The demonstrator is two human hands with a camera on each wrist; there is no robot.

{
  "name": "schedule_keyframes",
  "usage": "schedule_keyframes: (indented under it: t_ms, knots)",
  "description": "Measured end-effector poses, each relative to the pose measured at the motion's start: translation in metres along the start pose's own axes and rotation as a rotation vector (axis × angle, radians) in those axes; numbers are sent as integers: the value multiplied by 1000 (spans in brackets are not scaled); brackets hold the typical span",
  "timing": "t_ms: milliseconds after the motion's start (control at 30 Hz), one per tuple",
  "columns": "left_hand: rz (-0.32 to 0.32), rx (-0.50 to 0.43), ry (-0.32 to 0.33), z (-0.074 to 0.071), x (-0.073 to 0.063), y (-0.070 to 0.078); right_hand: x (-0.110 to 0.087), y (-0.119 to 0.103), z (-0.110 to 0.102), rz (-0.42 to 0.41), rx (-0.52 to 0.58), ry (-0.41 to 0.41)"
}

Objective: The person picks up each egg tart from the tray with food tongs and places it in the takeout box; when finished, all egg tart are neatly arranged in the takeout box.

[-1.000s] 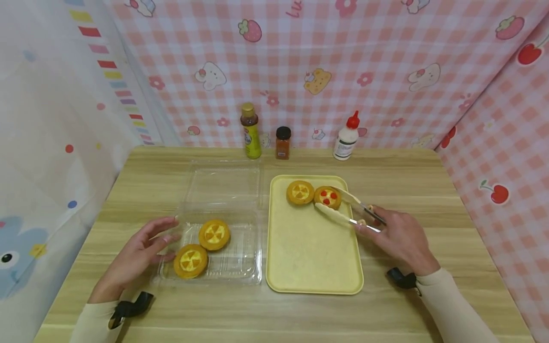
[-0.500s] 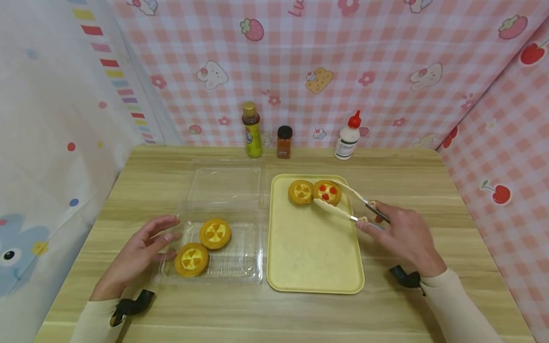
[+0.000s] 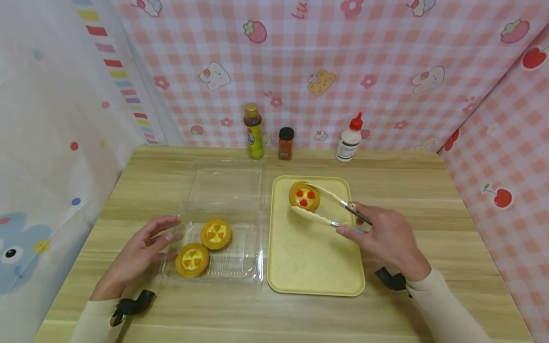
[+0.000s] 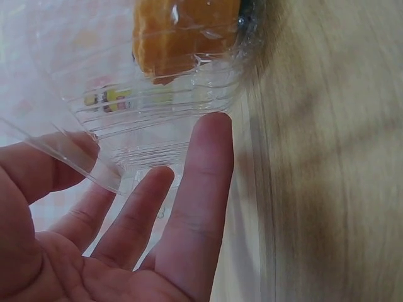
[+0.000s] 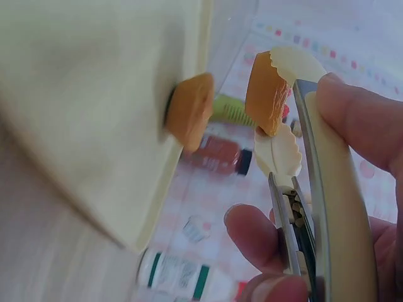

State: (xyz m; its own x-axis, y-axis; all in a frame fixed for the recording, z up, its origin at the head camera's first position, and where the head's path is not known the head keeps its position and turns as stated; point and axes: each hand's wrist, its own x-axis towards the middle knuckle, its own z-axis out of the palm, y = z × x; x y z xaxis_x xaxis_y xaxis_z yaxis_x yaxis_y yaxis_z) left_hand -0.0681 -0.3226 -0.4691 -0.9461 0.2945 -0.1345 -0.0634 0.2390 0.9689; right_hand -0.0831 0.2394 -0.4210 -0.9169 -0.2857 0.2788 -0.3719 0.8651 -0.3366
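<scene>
My right hand (image 3: 390,238) grips cream-tipped tongs (image 3: 312,215), whose tips clasp a tart with red dots (image 3: 304,196). In the right wrist view this held tart (image 5: 264,94) is off the yellow tray (image 3: 315,267), while another tart (image 5: 189,110) sits on the tray. From the head view the held tart covers that other one. My left hand (image 3: 137,250) is at the left side of a clear plastic clamshell box (image 3: 259,267), fingers extended, fingertips right by its wall. Inside the box lie two tarts with a yellow fan pattern, a farther one (image 3: 216,234) and a nearer one (image 3: 192,260).
Along the back of the table stand a yellow-green bottle (image 3: 255,138), a small black-capped jar (image 3: 285,144) and a white squeeze bottle (image 3: 348,143) with a red nozzle. The box's lid (image 3: 227,183) lies folded back behind it.
The right hand has moved left with the tongs, lifting the red-dotted tart from beside the other tart to over it. The left hand stays in place.
</scene>
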Motion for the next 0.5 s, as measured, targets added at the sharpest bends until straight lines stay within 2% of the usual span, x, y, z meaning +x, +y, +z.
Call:
schedule_keyframes:
  t_ms: [267, 500]
  knots:
    - [0, 7, -1, -2, 1, 1, 14, -28, 7, -72, 29, -24]
    - [-2, 6, 2, 0, 2, 2, 26, -52, 19, -168, 34, -31]
